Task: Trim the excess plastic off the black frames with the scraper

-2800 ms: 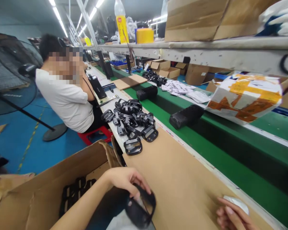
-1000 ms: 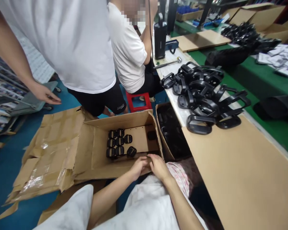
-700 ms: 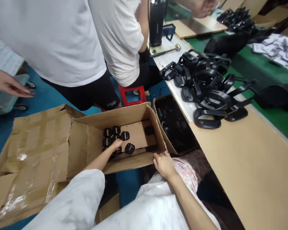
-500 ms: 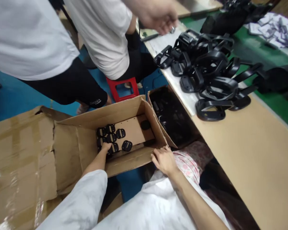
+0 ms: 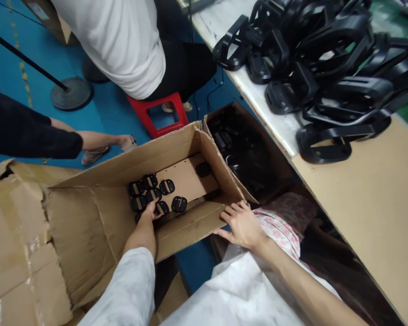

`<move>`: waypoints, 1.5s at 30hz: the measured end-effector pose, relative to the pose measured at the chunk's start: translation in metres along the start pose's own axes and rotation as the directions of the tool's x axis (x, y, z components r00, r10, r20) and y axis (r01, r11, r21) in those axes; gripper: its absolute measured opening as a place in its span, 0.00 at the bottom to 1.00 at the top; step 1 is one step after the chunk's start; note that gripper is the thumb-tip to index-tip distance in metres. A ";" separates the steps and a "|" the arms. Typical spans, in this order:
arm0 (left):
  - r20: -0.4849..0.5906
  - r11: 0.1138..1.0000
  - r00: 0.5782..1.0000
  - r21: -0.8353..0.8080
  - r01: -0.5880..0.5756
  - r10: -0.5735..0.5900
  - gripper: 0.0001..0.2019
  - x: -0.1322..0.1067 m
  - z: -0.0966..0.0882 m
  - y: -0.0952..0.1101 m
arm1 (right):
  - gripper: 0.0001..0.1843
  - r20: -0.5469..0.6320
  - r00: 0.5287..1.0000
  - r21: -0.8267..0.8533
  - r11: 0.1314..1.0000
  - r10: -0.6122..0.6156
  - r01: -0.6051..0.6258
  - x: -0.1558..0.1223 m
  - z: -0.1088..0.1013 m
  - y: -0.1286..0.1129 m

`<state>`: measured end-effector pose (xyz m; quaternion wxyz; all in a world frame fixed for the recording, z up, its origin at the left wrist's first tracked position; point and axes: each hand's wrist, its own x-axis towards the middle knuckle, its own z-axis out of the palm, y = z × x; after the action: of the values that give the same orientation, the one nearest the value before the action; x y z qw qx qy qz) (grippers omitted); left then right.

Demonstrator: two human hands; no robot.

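Note:
A deep cardboard box (image 5: 177, 242) stands open in front of me, with several black plastic parts inside, each with a slot. My left hand (image 5: 151, 211) reaches down into it, thumb and fingers around one black plastic part (image 5: 162, 208) near the front wall. Beside that, another black part (image 5: 179, 204) lies alone on a cardboard sheet (image 5: 187, 179). My right hand (image 5: 241, 225) grips the near right corner of the box, fingers over the rim and thumb outside.
Black looped plastic frames (image 5: 326, 140) are heaped on the table (image 5: 367, 194) at right. A second box (image 5: 248, 149) with dark parts stands under its edge. A person sits on a red stool (image 5: 156, 117) beyond; another person's legs (image 5: 102, 140) are at left.
The view has shifted right and closer to the table. My left hand has moved slightly among the black parts. The standing person has moved left, and the hand over the table is gone from view.

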<state>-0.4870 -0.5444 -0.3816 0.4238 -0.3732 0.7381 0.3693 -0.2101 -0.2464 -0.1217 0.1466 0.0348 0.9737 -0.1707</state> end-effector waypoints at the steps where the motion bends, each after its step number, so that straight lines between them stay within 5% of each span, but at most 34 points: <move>1: -0.003 1.000 1.000 -0.017 0.017 -0.017 0.21 0.000 0.003 0.001 | 0.31 0.001 1.000 0.002 1.000 0.002 -0.002 0.000 0.000 0.000; 8: 0.092 0.997 0.995 -0.076 -0.021 0.028 0.19 -0.011 0.011 0.014 | 0.32 0.017 1.000 0.002 1.000 0.016 -0.016 0.001 0.001 0.001; 14: 0.126 0.993 0.986 0.035 -0.116 0.111 0.18 -0.040 0.006 0.028 | 0.33 0.027 0.999 0.012 1.000 0.022 -0.022 0.000 -0.001 -0.002; 19: 0.072 0.926 0.959 0.247 -0.284 0.275 0.11 -0.083 0.003 0.043 | 0.34 0.015 1.000 0.066 0.997 0.024 -0.025 -0.003 0.000 -0.001; 23: 0.143 0.766 0.863 0.407 -0.498 0.485 0.15 -0.148 -0.001 0.069 | 0.33 -0.020 0.999 0.142 0.989 0.038 -0.034 -0.003 0.002 0.001; 26: 0.307 0.596 0.740 0.446 -0.668 0.599 0.15 -0.225 0.002 0.094 | 0.26 -0.065 0.996 0.205 0.978 0.058 -0.044 -0.008 -0.003 -0.005; 29: 0.590 0.266 0.487 0.424 -0.866 0.644 0.17 -0.322 0.020 0.118 | 0.19 -0.152 0.985 0.273 0.961 0.079 -0.035 -0.026 -0.017 -0.012; 32: 0.773 0.226 0.347 0.265 -0.937 0.532 0.18 -0.427 0.061 0.131 | 0.19 -0.239 0.963 0.345 0.938 0.127 -0.038 -0.066 -0.041 -0.012; 33: 0.827 0.240 0.308 0.216 -0.947 0.471 0.17 -0.462 0.080 0.130 | 0.18 -0.258 0.954 0.475 0.880 0.156 -0.015 -0.086 -0.051 -0.010; 35: 0.920 0.181 0.164 0.104 -0.978 0.356 0.14 -0.525 0.128 0.121 | 0.19 -0.194 0.966 0.701 0.713 0.172 0.014 -0.130 -0.074 -0.003; 39: 0.939 -0.182 -0.243 -0.202 -0.962 0.243 0.10 -0.610 0.242 0.082 | 0.17 0.025 0.947 0.843 0.503 0.321 -0.193 -0.216 -0.114 0.020; 41: 0.894 -0.273 -0.382 -0.317 -0.908 0.236 0.11 -0.634 0.298 0.060 | 0.15 0.010 0.923 0.870 0.451 0.386 -0.198 -0.241 -0.122 0.032; 43: 0.875 -0.406 -0.436 -0.327 -0.854 0.213 0.11 -0.649 0.344 0.040 | 0.14 -0.026 0.900 0.893 0.415 0.436 -0.175 -0.250 -0.120 0.042; 45: 0.889 -0.489 -0.427 -0.303 -0.818 0.163 0.08 -0.658 0.375 0.025 | 0.16 -0.055 0.892 0.901 0.408 0.448 -0.150 -0.247 -0.113 0.048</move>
<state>-0.1394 -0.0540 0.0790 0.3039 0.7552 0.5143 0.2700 0.0006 -0.1669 0.0376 -0.0075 0.3049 0.7321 -0.6091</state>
